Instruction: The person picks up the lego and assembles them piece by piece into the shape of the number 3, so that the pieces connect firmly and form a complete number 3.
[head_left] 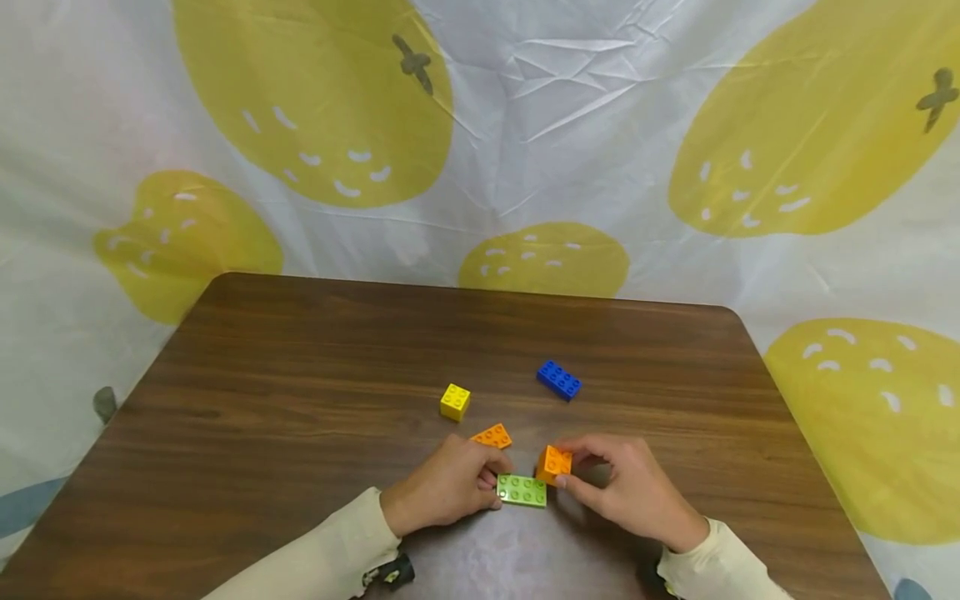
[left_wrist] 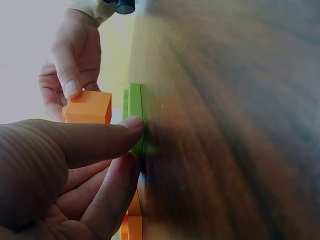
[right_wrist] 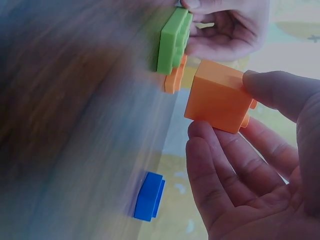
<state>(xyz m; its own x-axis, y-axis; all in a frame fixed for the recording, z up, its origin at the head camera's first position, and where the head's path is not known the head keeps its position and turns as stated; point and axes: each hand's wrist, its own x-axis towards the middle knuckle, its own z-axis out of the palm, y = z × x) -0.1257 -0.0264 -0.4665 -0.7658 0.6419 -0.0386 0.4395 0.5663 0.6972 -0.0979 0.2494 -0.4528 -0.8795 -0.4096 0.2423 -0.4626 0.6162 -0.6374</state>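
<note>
Left hand (head_left: 448, 479), at the left end of the green brick (head_left: 522, 491): thumb and finger drawn together in a pinch on that brick, which lies studs up on the brown table (head_left: 300, 367). Yellow brick (head_left: 455, 403), beyond the green brick and to its left. Flat orange brick (head_left: 495, 435), just beyond the green brick's left end, partly hidden by the left hand. Orange cube (head_left: 553, 465), raised off the table near the green brick's right end; the wrist views show a gap between the two. Blue brick (head_left: 558, 381), well beyond the green brick and to its right. Right hand (head_left: 630, 483), right of the green brick: thumb and fingertips parted by the orange cube's width, gripping it.
</note>
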